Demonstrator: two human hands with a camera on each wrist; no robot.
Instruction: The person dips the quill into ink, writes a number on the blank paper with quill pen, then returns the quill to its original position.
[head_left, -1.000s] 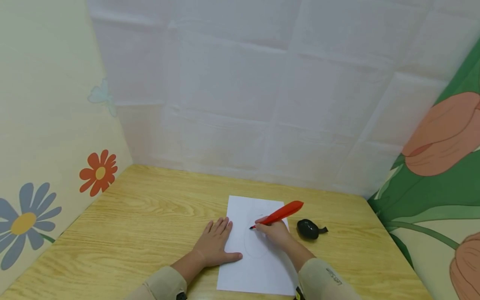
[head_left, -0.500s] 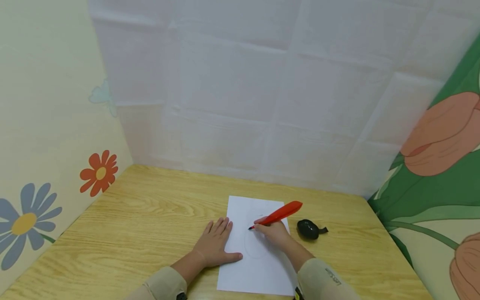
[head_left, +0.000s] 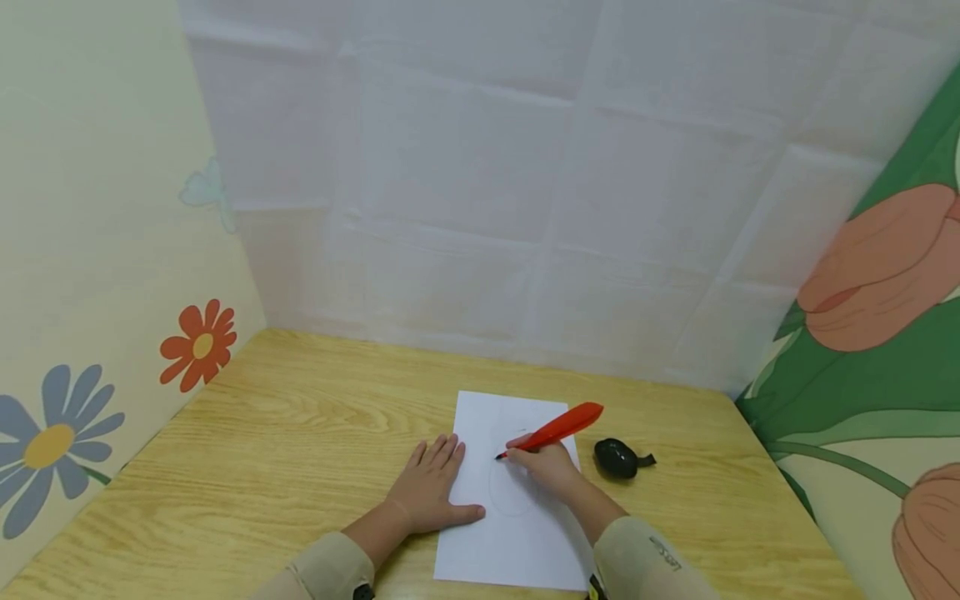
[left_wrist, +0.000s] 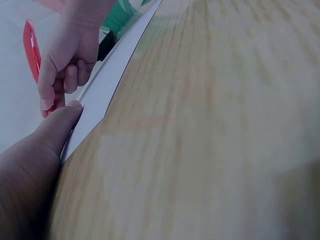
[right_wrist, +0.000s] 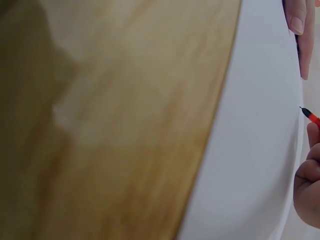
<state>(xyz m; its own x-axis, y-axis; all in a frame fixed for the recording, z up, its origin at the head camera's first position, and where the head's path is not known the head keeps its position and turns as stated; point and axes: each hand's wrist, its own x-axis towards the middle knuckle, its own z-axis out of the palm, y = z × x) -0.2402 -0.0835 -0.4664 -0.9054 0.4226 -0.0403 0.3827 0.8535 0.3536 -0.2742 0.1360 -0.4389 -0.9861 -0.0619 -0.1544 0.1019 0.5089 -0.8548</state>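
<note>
A white sheet of paper point(head_left: 476, 554) lies on the table with a faint oval outline drawn on it and a short dark mark near the oval's top. My left hand point(head_left: 427, 498) rests flat on the sheet's left edge, fingers spread, thumb on the paper. My right hand point(head_left: 553, 471) pinches a red feather-shaped pen point(head_left: 568, 423) tilted up to the right. Its black tip point(right_wrist: 306, 112) meets the paper at the oval's upper left. From the left wrist, the right hand point(left_wrist: 75, 50) shows with its lower fingers curled under and the pen point(left_wrist: 31, 47) rising above.
A glossy black rounded object point(head_left: 617, 459) with a short dark tab sits right of the paper. The wood-grain table point(head_left: 322, 400) ends at a white sheet backdrop point(head_left: 465, 208). Flower-patterned panels stand at the left point(head_left: 97, 250) and right point(head_left: 862, 375).
The pen tip and my right hand have shifted slightly left on the paper. My left hand, the sheet and the black object stay where they were.
</note>
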